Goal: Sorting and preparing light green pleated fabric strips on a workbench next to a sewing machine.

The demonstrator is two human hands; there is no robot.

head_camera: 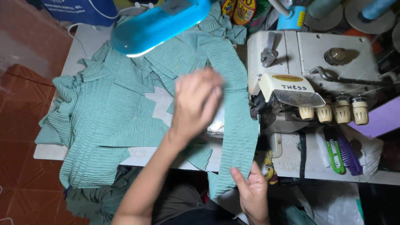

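- A big pile of green crinkly cloth [104, 108] lies on the left part of the white table [50, 152]. Some of it hangs over the front edge.
- A blue lamp [160, 25] hangs above the cloth at the top.
- The left hand [196, 104] is over the middle of the table. Its fingers are bent a little and close together. It looks blurry, so I cannot tell if it grips anything. It sits right over the cloth, just beside the long strip.
- A long green strip [239, 125] runs from the top down past the table's front edge, right next to the sewing machine.
- The right hand [252, 193] is at the bottom. Its thumb and fingers pinch the low end of the strip.
- The white sewing machine [316, 54] stands on the right, with four pale knobs [333, 111] in a row.
- Green snips [334, 156] and a purple brush [349, 155] lie in front of it.
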